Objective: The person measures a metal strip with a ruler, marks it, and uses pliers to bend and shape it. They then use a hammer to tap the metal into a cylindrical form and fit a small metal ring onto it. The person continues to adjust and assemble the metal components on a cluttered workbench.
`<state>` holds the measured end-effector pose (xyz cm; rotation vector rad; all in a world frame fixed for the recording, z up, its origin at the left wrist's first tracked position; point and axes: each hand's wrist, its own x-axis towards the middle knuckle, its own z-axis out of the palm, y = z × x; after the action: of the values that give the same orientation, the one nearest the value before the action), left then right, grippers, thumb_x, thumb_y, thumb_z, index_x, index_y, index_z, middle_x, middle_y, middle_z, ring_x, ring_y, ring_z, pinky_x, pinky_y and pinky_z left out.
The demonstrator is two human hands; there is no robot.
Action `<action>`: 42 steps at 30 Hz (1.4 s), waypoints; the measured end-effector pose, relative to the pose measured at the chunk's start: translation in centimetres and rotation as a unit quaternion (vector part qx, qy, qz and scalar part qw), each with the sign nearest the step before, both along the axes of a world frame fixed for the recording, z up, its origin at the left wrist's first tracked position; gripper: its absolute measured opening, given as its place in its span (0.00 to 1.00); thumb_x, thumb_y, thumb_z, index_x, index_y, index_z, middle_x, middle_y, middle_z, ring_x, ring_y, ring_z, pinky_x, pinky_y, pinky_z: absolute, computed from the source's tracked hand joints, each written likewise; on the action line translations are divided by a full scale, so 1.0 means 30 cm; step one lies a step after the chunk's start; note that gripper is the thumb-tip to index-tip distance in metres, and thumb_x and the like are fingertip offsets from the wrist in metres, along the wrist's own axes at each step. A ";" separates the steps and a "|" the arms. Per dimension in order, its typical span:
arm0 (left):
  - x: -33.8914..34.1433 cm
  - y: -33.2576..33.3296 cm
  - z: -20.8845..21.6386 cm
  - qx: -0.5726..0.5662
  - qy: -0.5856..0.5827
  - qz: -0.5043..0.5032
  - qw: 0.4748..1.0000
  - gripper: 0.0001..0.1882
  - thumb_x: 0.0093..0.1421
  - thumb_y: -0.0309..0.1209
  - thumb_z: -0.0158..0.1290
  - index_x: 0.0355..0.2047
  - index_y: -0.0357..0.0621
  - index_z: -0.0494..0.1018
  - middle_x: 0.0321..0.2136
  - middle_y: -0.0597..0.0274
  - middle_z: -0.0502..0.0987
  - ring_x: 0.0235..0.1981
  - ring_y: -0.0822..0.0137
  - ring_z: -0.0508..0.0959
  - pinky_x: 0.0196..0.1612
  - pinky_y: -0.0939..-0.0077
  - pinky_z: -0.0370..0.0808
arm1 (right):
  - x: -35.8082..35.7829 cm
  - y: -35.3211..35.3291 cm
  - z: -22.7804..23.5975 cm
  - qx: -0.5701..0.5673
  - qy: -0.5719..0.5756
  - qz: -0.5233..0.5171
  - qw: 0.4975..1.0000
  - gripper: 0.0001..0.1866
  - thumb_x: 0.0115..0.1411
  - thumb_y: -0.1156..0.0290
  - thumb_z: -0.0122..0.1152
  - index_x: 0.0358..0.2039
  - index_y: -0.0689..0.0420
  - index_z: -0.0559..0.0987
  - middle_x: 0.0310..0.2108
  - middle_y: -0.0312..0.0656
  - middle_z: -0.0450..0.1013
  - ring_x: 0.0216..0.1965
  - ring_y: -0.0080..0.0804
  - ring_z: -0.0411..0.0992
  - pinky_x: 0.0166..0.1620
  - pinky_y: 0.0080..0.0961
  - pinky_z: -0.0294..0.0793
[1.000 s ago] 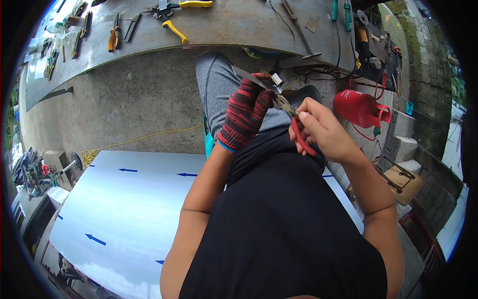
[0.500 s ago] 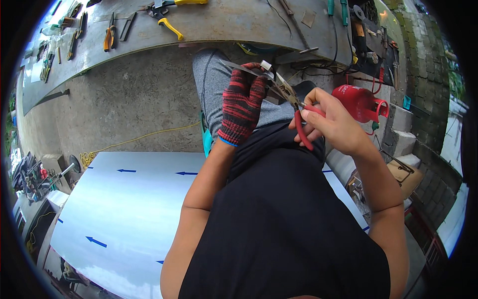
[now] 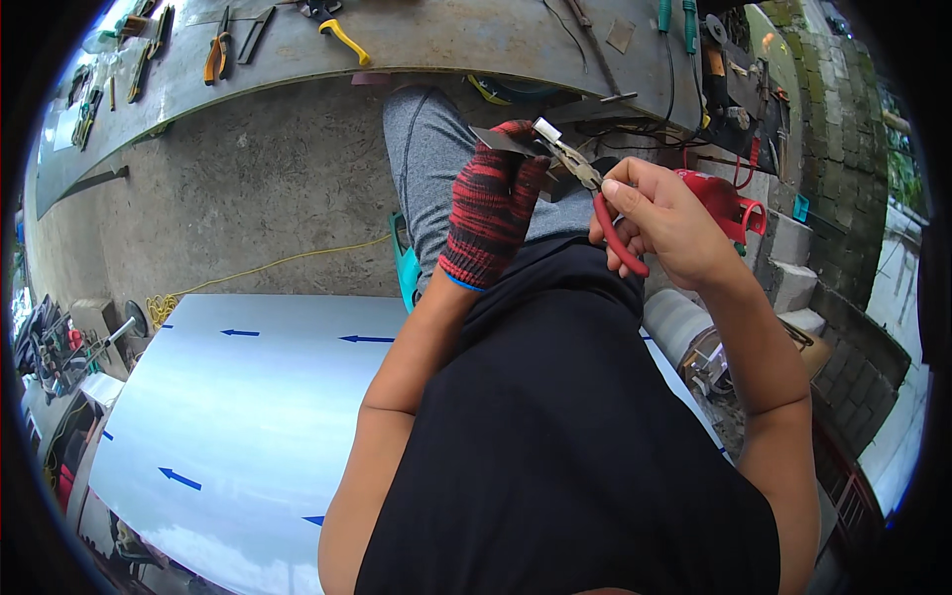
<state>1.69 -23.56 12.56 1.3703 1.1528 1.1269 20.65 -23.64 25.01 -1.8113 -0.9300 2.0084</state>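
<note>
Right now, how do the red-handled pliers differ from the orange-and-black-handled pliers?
The red-handled pliers are in the right hand; the orange-and-black-handled pliers lie on the workbench. In the picture, the red pair's tips point up and left; the orange-and-black pair's point up, slightly right. Both have two coloured grips.

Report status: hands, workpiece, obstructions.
Left hand grips sheet-metal piece. Bare right hand holds red-handled pliers. Red-black glove partly hides sheet-metal piece.
</note>
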 end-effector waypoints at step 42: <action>-0.020 -0.018 -0.072 0.046 -0.039 0.008 0.998 0.19 0.69 0.25 0.55 0.58 0.41 0.69 0.38 0.56 0.78 0.33 0.67 0.79 0.39 0.72 0.77 | -0.044 -0.050 -0.084 -0.113 0.209 -0.161 0.958 0.13 0.76 0.60 0.49 0.39 0.57 0.70 0.32 0.43 0.75 0.23 0.27 0.72 0.24 0.23 0.73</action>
<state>1.08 -24.09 10.40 1.3773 1.0685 1.2480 19.32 -25.14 22.49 -1.4305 -0.2721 2.2147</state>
